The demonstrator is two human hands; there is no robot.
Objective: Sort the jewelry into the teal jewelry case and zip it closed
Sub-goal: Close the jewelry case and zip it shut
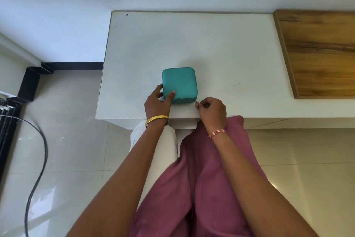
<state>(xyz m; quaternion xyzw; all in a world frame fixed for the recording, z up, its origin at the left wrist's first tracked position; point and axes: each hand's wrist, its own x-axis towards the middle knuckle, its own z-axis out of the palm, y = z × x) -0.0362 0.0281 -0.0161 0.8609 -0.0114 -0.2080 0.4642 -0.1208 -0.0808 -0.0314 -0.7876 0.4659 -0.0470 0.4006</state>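
A square teal jewelry case [179, 83] lies with its lid down on the white table [221, 54], near the front edge. My left hand [157, 102] grips the case's near left corner, thumb on the lid and fingers round the left side. My right hand [211, 110] sits at the near right corner, fingers curled and pinching something small there, seemingly the zip pull, which is too small to make out. No loose jewelry shows on the table.
A wooden panel [318, 52] covers the table's right end. A wall runs behind the table. Left of the table is tiled floor with a black cable [41, 150] and a dark frame [28, 85].
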